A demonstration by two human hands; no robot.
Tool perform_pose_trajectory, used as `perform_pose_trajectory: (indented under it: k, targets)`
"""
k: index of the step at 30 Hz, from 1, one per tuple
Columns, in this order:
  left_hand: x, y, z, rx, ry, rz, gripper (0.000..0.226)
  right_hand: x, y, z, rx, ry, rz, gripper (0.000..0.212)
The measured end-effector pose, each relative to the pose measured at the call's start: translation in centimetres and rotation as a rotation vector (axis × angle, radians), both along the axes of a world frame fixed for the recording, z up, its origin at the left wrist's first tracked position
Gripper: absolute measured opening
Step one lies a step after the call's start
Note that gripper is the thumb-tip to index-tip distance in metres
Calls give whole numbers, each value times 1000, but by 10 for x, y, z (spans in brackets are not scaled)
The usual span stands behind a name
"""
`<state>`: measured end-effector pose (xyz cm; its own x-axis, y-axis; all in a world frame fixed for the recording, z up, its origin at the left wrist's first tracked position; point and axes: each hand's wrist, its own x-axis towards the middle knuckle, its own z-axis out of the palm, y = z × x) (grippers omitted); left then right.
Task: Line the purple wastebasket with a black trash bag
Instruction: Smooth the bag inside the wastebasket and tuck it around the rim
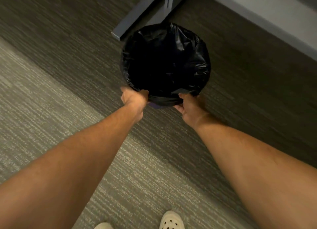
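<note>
A round wastebasket stands on the carpet, almost wholly covered by a shiny black trash bag (165, 62) that lines its inside and folds over its rim. Only a small sliver of the purple wastebasket (154, 105) shows under the bag's near edge. My left hand (134, 98) grips the folded bag at the near-left of the rim. My right hand (187, 107) grips it at the near-right, thumb on top of the plastic. Both arms reach forward and down.
A grey metal desk leg with a flat foot (137, 21) stands just behind the basket. A pale wall base (267, 18) runs along the upper right. Two light shoes (171, 220) show at the bottom edge. Striped grey carpet (51, 91) covers the floor.
</note>
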<state>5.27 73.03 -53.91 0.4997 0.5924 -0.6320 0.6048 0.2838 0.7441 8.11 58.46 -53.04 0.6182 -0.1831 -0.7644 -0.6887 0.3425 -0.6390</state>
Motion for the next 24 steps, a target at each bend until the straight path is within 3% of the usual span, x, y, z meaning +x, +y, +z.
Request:
perform_pose_trajectory:
  k: [20,24]
  targets:
    - [-9,-6,-1,175,22,-76,41,-9,2,3,43,-56,-6,40]
    - [-13,-7,11,278,78,-191,51,-14,-4,7,11,-68,104,37]
